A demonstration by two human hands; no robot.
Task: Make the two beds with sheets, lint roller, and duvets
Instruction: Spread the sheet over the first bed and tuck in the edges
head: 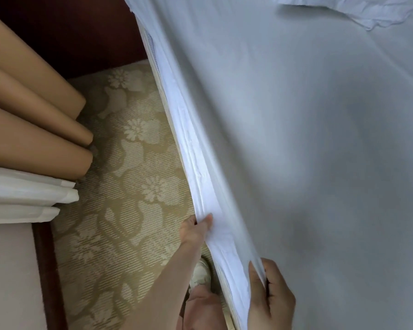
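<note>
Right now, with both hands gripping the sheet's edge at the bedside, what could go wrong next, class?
1. The sheet is gripped by the left hand and right hand close together on one side, so a pull may drag it askew or wrinkle it.
2. Its hanging edge lies close to the shoe, so it might get stepped on.

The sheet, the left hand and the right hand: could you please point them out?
sheet (pixel 296 139), head view, its smooth top surface.
left hand (pixel 194 231), head view, middle of the hand.
right hand (pixel 273 298), head view, back of the hand.
</note>
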